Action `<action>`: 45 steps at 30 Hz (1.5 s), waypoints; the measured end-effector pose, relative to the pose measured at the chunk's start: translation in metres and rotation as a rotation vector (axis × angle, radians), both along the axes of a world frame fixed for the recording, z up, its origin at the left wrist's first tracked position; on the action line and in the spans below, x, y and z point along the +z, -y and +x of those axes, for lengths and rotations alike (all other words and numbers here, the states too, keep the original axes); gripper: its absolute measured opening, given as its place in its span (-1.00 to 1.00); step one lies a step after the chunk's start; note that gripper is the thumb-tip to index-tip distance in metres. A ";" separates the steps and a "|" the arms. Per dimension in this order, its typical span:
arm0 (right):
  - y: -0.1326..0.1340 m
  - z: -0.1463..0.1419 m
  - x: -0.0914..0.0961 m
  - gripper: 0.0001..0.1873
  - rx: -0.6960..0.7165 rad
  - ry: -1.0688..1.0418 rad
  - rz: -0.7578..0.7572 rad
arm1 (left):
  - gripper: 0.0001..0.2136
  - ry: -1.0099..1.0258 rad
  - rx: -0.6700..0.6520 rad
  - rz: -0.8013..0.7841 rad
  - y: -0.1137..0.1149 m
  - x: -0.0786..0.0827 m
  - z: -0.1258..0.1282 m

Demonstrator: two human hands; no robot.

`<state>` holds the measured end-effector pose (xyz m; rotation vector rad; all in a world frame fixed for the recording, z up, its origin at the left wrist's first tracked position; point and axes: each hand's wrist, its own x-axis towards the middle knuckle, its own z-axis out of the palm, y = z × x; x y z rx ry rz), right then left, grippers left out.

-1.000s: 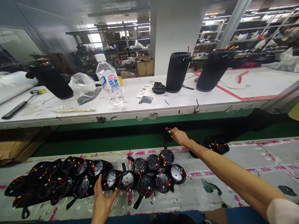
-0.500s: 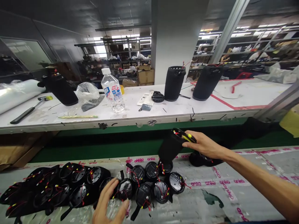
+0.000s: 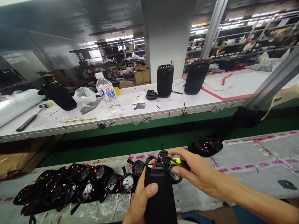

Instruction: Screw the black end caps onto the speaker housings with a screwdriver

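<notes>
My left hand (image 3: 140, 196) is wrapped round a black fabric-covered cylinder (image 3: 162, 196), likely a speaker housing, close in front of me. Small red, white and yellow wire connectors show at its upper rim. Beside that rim, my right hand (image 3: 195, 171) grips a black-and-yellow handled tool (image 3: 175, 161); its working end is too dark to make out. Behind both hands lie several similar black housings (image 3: 137, 168), open ends facing up, with thin wires sticking out. A larger group of these housings (image 3: 86, 189) covers the bench at left.
On the raised white shelf (image 3: 126, 115) stand two black cylinders (image 3: 165, 81) and a water bottle (image 3: 108, 95). A third cylinder (image 3: 59, 95) leans at left near a black-handled tool (image 3: 28, 122). More housings (image 3: 207, 147) lie right of centre. A metal post (image 3: 273, 84) rises at right.
The black cylinder has come from the back of the bench towards me. My left hand has closed round it, while my right hand, lower and nearer, has left its rim and keeps the tool.
</notes>
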<state>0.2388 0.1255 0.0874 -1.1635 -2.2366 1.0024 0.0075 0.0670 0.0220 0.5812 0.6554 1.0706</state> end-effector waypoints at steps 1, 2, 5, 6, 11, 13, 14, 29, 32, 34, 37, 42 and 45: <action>0.007 0.001 -0.003 -0.68 0.001 0.078 0.065 | -0.19 0.013 0.034 -0.049 0.007 -0.002 -0.001; 0.013 0.001 -0.007 -0.70 0.037 0.150 0.121 | -0.17 0.026 0.063 -0.090 0.012 -0.004 -0.001; 0.025 0.000 -0.019 -0.76 0.180 0.311 0.300 | -0.10 0.048 0.134 -0.160 0.024 -0.006 0.002; 0.027 -0.002 -0.021 -0.78 0.212 0.343 0.360 | -0.09 0.050 0.150 -0.172 0.026 -0.006 0.004; 0.030 -0.009 -0.019 -0.87 0.294 0.433 0.514 | -0.08 0.033 0.193 -0.194 0.035 -0.002 0.009; 0.030 -0.010 -0.017 -0.89 0.303 0.444 0.522 | -0.06 0.019 0.199 -0.204 0.037 0.000 0.009; 0.030 -0.010 -0.017 -0.90 0.304 0.444 0.521 | -0.05 0.011 0.203 -0.204 0.038 0.000 0.009; 0.046 -0.015 -0.022 -0.87 0.360 0.558 0.642 | -0.19 -0.086 0.153 -0.194 0.062 -0.008 0.008; 0.050 -0.015 -0.026 -0.83 0.391 0.568 0.622 | -0.19 -0.123 0.193 -0.194 0.069 -0.005 0.011; 0.053 -0.014 -0.029 -0.87 0.380 0.599 0.636 | -0.20 -0.139 0.212 -0.209 0.071 -0.005 0.012; 0.057 -0.010 -0.032 -0.91 0.396 0.585 0.668 | -0.16 -0.212 0.226 -0.210 0.070 -0.007 0.011; 0.056 -0.009 -0.034 -0.78 0.436 0.591 0.691 | -0.16 -0.263 0.203 -0.196 0.066 -0.013 0.008; 0.049 -0.011 -0.035 -0.92 0.423 0.576 0.640 | -0.20 -0.244 0.219 -0.200 0.067 -0.015 0.010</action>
